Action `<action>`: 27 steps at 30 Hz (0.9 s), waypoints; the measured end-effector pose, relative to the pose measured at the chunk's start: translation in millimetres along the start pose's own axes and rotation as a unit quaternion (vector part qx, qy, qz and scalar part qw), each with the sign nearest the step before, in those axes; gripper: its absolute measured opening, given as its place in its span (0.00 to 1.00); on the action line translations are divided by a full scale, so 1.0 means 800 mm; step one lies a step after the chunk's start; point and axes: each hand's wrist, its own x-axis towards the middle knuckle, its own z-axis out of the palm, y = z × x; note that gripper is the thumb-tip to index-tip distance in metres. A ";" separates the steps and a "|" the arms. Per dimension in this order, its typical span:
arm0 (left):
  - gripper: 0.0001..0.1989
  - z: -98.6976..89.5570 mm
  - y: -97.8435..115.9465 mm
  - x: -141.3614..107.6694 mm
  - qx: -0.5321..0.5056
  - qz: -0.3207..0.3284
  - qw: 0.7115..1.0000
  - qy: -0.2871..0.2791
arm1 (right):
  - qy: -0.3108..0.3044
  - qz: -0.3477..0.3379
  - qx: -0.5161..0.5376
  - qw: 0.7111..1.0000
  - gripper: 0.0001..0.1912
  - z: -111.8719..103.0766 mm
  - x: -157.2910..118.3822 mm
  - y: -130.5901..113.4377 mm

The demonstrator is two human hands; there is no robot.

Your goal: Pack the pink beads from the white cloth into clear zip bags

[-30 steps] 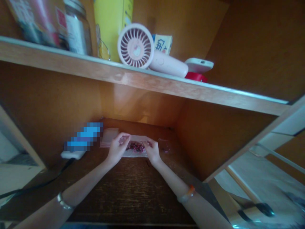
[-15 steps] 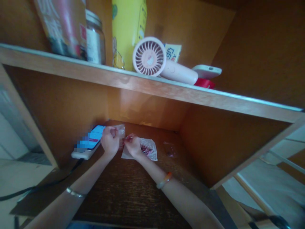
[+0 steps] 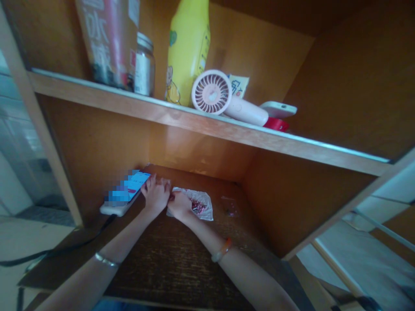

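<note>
On the dark wooden surface, a white crinkled sheet [image 3: 205, 206] carries a small heap of red and pink beads [image 3: 198, 206]. My right hand [image 3: 180, 204] rests over the sheet's left part, its fingers closed in a pinch; what they hold is too small to make out. Just left of it is my left hand [image 3: 156, 194], with fingers spread over a small clear bag that is mostly hidden. A lit phone [image 3: 136, 185] leans on a white block [image 3: 113, 210] beside my left hand. Another small clear bag [image 3: 230, 207] lies right of the sheet.
Above the hands runs a shelf edge [image 3: 181, 119]. On it stand a handheld fan [image 3: 212, 93], a yellow bottle [image 3: 188, 52], a lidded jar [image 3: 144, 67], a large printed bag [image 3: 106, 47] and a white device [image 3: 279, 109]. A black cable [image 3: 78, 245] trails left.
The fingers of my left hand have spread and come down over the clear bag, closer to my right hand. The camera view has shifted, so the shelf items appear lower and further right.
</note>
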 end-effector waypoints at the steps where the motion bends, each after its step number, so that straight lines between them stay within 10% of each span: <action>1: 0.18 0.000 0.003 -0.002 0.007 0.013 1.000 0.004 | 0.003 0.002 -0.003 1.000 0.12 -0.004 -0.001 0.004; 14: 0.22 0.003 0.017 -0.022 0.058 0.053 0.994 -0.081 | 0.066 0.150 -0.171 0.971 0.20 -0.108 -0.026 0.133; 19: 0.23 0.003 0.017 -0.025 0.064 0.075 0.992 -0.083 | -0.001 0.203 -0.180 0.962 0.21 -0.119 -0.034 0.160; 27: 0.20 0.002 0.019 -0.024 0.012 0.159 0.987 -0.013 | 0.083 0.213 -0.155 0.961 0.15 -0.125 -0.039 0.169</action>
